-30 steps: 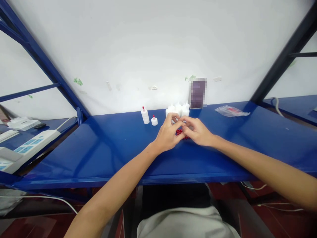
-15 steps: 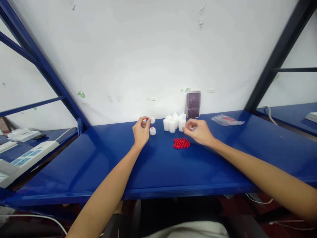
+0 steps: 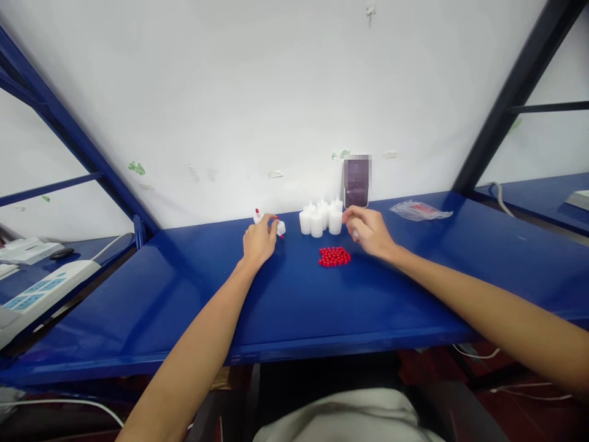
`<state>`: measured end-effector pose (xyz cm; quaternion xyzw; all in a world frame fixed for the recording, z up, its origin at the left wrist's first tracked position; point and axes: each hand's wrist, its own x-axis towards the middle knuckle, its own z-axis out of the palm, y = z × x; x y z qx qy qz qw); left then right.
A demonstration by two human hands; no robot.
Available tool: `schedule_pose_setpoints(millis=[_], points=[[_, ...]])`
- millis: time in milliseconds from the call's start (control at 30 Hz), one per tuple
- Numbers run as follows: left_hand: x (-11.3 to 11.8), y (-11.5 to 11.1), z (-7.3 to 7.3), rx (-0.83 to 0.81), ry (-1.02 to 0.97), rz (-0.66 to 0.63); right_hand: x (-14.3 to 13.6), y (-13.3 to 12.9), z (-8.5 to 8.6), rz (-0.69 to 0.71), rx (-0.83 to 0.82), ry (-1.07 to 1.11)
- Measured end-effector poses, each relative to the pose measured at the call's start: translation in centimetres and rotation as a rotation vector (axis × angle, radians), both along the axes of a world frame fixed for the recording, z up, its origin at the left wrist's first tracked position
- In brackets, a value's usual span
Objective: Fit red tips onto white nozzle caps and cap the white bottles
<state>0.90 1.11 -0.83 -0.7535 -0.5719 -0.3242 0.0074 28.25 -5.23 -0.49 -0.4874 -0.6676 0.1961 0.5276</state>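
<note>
My left hand (image 3: 260, 242) is closed in a pinch at a small white bottle (image 3: 281, 228) with red bits at its top and bottom edges. Its fingers partly hide the bottle, so how it is tilted is unclear. Behind that hand is another white bottle with a red tip (image 3: 257, 215). My right hand (image 3: 370, 232) has its fingers curled beside a cluster of white bottles (image 3: 316, 222) with pointed tops. A small white bit shows under its fingers; what it belongs to is hidden. Small red bead-like pieces (image 3: 334, 256) lie in a patch between my hands.
A phone (image 3: 356, 181) leans on the white wall behind the bottles. A clear plastic bag (image 3: 421, 210) lies right of it on the blue tabletop (image 3: 313, 313). Blue frame posts rise on both sides. A power strip (image 3: 43, 294) sits at the far left.
The view has tipped down slightly. A red-tipped bottle now shows behind my left hand, and the bottles at its fingertips are arranged differently. My right hand remains beside the cluster, its fingers more curled.
</note>
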Motion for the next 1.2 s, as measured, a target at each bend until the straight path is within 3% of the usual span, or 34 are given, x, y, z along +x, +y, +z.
schedule_pose_setpoints(millis=[133,267,433,567,700,800,933,1067,1133,1200], points=[[0.5,-0.7,0.3,-0.066,0.079,0.050,-0.1,0.1,-0.2,-0.016,0.012,-0.085],[1.0,-1.9,1.1,-0.166,0.302,0.108,-0.2,0.0,-0.2,0.006,0.039,-0.168],[0.2,-2.9,1.9,-0.261,0.540,-0.095,-0.2,-0.1,-0.2,0.010,0.054,-0.212],[-0.5,-3.1,2.5,-0.304,0.573,-0.207,-0.2,-0.1,-0.2,0.005,0.061,-0.225],[-0.5,-3.2,3.1,-0.214,0.543,-0.092,-0.2,0.0,-0.2,-0.051,0.068,-0.236],[-0.7,-3.1,3.1,-0.236,0.557,-0.004,-0.1,0.2,-0.1,-0.102,0.069,-0.214],[-1.3,-3.0,3.0,-0.291,0.561,-0.048,0.0,0.4,0.0,-0.146,0.056,-0.164],[-1.0,-3.2,3.2,-0.201,0.407,-0.163,-0.1,0.4,0.0,-0.169,0.035,-0.122],[-0.1,-3.3,3.1,-0.039,0.108,-0.196,-0.2,0.3,0.0,-0.171,0.032,-0.135],[0.9,-3.1,2.8,0.106,-0.323,-0.228,-0.3,0.2,0.1,-0.175,0.051,-0.165]])
